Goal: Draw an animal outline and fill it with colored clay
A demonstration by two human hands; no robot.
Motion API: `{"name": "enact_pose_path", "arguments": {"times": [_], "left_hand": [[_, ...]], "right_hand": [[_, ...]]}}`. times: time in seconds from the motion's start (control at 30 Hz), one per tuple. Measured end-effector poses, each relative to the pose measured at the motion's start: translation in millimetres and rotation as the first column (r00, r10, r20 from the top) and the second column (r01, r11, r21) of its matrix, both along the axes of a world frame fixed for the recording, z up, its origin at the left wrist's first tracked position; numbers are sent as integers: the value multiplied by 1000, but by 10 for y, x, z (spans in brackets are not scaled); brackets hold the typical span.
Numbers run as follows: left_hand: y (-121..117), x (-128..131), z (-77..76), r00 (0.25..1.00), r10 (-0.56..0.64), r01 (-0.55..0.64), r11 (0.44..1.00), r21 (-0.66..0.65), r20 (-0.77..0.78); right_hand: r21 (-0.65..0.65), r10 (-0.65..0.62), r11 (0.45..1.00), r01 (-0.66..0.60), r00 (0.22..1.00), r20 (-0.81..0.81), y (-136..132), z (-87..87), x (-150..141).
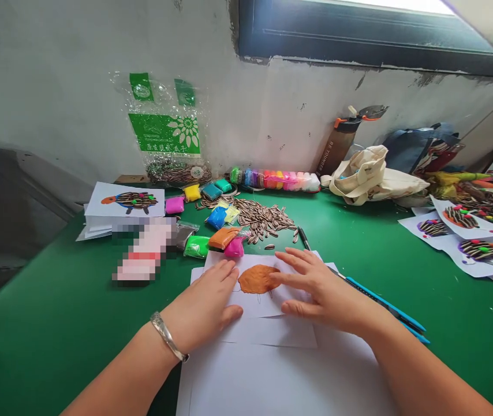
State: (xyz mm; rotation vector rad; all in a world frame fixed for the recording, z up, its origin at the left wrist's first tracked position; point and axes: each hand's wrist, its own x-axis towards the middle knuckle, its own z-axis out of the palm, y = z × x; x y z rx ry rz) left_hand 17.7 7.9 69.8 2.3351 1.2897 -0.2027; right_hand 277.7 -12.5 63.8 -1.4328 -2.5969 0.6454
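A flattened brown-orange patch of modelling clay [256, 279] covers part of a pencil outline on a sheet of white paper [250, 309]. To its left, my left hand [212, 297] lies on the paper with its fingers stretched out, holding nothing. My right hand [309, 283] has its fingers spread, and one fingertip reaches the clay's right edge. Just beyond the paper are packets of orange clay [224, 237], magenta clay [234, 247] and green clay [196, 247]. More white sheets [281, 381] lie under the drawing.
Loose sunflower seeds [264, 218] are heaped behind the packets. A black pen [303, 237] and blue-handled tool [385, 303] lie rightward. Finished seed pictures [480, 251] spread at right; another picture [124, 199] tops a stack at left. A bottle [337, 144] leans against the wall.
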Motion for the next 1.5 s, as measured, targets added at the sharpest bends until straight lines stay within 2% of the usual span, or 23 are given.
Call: {"name": "enact_pose_path", "arguments": {"times": [0.2, 0.3, 0.5, 0.67, 0.9, 1.23, 1.5], "left_hand": [[5, 15, 20, 998, -12, 12, 1000, 2, -58], [6, 24, 29, 998, -12, 12, 1000, -6, -67], [-17, -1, 19, 1000, 20, -20, 1000, -4, -5], [-17, -5, 12, 1000, -1, 1, 1000, 3, -4], [-13, -6, 19, 1000, 3, -3, 1000, 2, 22], [-6, -11, 7, 999, 0, -1, 1000, 12, 54], [-20, -21, 14, 997, 7, -7, 1000, 11, 73]], "right_hand": [[-17, 80, 997, -79, 996, 28, -18, -17, -42], [-14, 74, 997, -73, 996, 43, -25, -8, -67], [-14, 80, 997, -80, 997, 13, -34, 8, -98], [-12, 90, 996, -90, 995, 35, -35, 1, -125], [-2, 81, 997, -82, 996, -48, -12, -21, -39], [14, 87, 996, -87, 996, -19, -13, -16, -77], [63, 110, 992, -108, 993, -31, -10, -89, -124]]}}
